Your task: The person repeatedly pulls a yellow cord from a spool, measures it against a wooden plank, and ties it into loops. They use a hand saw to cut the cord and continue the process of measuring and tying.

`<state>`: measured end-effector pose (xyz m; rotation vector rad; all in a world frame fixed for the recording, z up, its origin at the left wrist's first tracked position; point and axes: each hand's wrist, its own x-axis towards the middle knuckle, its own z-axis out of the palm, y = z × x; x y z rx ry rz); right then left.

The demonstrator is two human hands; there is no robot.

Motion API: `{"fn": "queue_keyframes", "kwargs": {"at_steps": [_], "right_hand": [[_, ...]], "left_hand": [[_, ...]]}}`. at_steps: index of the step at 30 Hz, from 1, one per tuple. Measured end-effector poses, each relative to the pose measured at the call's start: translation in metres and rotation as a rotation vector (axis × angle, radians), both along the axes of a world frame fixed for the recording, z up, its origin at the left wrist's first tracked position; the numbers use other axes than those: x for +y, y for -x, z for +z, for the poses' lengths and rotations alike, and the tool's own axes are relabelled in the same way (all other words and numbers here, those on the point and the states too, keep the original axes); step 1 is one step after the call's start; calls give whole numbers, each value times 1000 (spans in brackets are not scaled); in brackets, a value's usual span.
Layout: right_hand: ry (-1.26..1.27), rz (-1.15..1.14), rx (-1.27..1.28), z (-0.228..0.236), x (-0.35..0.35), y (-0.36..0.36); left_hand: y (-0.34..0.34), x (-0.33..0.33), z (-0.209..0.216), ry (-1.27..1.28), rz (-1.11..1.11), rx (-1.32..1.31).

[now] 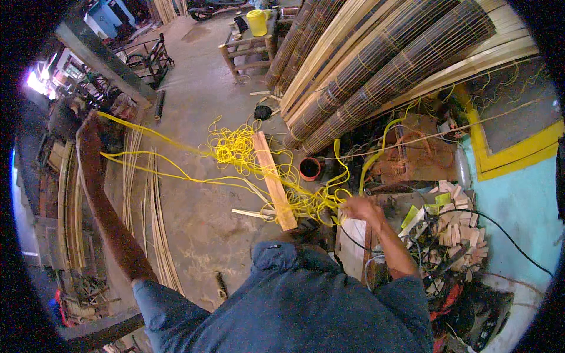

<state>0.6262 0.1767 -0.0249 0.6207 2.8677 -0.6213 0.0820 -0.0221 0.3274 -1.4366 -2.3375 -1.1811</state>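
Note:
My left hand (91, 134) is stretched far out to the left, closed on lengths of yellow cord (232, 147) that run from it across to the right. Its fingers are partly in shadow. On the right, my right hand (360, 208) is closed on the same cord, beside a tangle of loose loops. Between the hands the cord lies in a loose heap on the floor, with strands hanging slack above it. A flat wooden plank (274, 179) lies among the loops, some of them crossing it.
Rolled slatted bamboo blinds (400, 76) lean at the far right. A dark-filled red pot (309, 169) stands near the plank. Small wood offcuts (459, 226) are heaped right of my right hand. Long thin strips (159, 223) lie on the left floor. A yellow bucket (257, 23) sits on a bamboo stand.

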Motion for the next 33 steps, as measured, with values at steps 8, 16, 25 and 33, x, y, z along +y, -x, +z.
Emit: {"fn": "queue_keyframes", "kwargs": {"at_steps": [8,16,25,33], "right_hand": [[468,93,881,201,-13,161],[690,-170,585,147,5,98],[853,-280,287,116,14,46],[739,-97,530,136,-14,132]], "left_hand": [[-185,67,-29,958,-710,83],[-13,-12,-66,194,-196,-515],[90,-135,-204,858,296,118],[-244,75,-164,630,-816,-396]]}}
